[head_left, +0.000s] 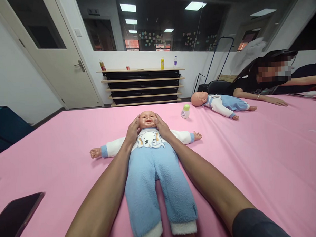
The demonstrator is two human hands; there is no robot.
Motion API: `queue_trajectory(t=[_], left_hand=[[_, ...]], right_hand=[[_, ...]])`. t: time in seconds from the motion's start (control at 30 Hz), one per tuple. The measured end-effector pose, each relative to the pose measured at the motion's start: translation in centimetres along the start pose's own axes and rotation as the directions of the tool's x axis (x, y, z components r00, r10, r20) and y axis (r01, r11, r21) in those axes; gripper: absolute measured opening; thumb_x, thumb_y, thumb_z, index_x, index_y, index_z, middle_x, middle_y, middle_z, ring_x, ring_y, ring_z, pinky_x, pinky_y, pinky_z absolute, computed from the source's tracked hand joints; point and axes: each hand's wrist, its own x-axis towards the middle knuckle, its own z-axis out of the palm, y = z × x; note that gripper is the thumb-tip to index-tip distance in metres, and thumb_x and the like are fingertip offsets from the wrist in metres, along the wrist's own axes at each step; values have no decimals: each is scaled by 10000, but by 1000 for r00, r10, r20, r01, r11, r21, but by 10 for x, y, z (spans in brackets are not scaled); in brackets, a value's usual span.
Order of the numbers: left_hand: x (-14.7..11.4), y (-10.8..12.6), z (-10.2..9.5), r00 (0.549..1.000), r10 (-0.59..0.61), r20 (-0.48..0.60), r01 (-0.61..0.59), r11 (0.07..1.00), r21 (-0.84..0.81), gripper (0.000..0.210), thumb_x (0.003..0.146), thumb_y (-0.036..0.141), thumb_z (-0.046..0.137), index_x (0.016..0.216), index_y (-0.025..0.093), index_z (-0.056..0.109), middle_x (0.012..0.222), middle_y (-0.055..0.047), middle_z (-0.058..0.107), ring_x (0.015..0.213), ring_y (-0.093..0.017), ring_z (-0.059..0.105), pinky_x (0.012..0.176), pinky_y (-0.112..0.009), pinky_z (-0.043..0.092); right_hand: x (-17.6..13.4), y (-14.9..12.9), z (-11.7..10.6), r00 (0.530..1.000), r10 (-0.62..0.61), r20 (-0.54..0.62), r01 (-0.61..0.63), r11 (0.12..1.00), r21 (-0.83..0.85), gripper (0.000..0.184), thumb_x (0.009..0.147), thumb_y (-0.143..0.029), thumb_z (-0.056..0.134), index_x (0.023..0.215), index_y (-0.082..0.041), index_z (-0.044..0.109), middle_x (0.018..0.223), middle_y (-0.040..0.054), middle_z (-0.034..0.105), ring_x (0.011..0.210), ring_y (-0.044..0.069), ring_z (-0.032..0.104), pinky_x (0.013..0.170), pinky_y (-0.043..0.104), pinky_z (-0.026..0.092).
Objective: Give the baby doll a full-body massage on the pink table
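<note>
A baby doll (pixel 154 160) in a white top with an elephant face and fluffy blue trousers lies on its back on the pink-covered table (pixel 70 135), arms spread wide. Its head points away from me. My left hand (pixel 133 130) rests against the left side of the doll's head, fingers stretched along the cheek and temple. On the opposite side, my right hand (pixel 162 126) lies flat against the other cheek in the same way. Both palms touch the head without wrapping around it. A small white bottle with a green cap (pixel 185 111) stands beyond my right hand.
A second doll (pixel 219 101) lies at the back right, near a person (pixel 265 76) leaning on the table. A phone (pixel 19 220) lies at the near left. Behind the table stand stacked shelves (pixel 143 79) holding a yellow bottle (pixel 162 63) and a clear bottle (pixel 175 62).
</note>
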Motion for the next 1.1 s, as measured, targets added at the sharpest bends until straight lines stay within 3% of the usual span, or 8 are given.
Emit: queue_trajectory(t=[0.1,0.17,0.4,0.57,0.77,1.1], left_hand=[[-3,3,2,1000,24,16,-25,998,65,897,743,462,787,1500,206,380,1512,-104,450,1342,-288,490,1089,-373,455],[-6,5,2,999,23,30,-25,997,79,984,704,418,829,1522,195,330,1503,-118,458,1325,-293,503,1080,-382,465],[-3,3,0,999,7,32,-8,999,39,883,761,459,770,1506,210,368,1518,-99,443,1355,-285,474,1106,-397,433],[1,-1,-1,999,-44,-19,42,996,-77,687,884,606,547,1450,227,459,1554,-80,391,1348,-279,488,1084,-416,452],[-5,4,1,999,29,37,-32,995,90,1037,688,390,842,1545,269,270,1582,-91,335,1377,-279,450,1113,-373,421],[-2,1,-1,997,4,74,-4,1000,3,880,767,406,776,1515,229,347,1501,-87,466,1326,-268,504,1098,-403,444]], right_hand=[[-3,-2,0,999,-20,46,22,999,-27,970,768,-620,710,1551,-237,284,1562,39,358,1419,253,388,1170,377,351],[-4,-3,0,998,-21,54,22,999,-34,1024,733,-598,753,1557,-244,260,1563,42,357,1408,263,403,1162,392,362],[-2,1,0,999,-29,38,30,999,-12,903,802,-630,665,1542,-258,305,1553,18,376,1421,242,384,1185,386,320],[1,5,1,999,9,-42,-8,1000,23,721,933,-681,392,1498,-234,408,1536,23,406,1420,212,389,1197,377,300],[-3,-2,-1,999,-21,31,22,999,-37,979,738,-620,736,1539,-246,315,1560,36,361,1441,267,351,1202,416,288],[-2,1,0,1000,-16,19,16,1000,-17,870,823,-628,643,1535,-241,324,1565,18,352,1452,234,335,1208,384,281]])
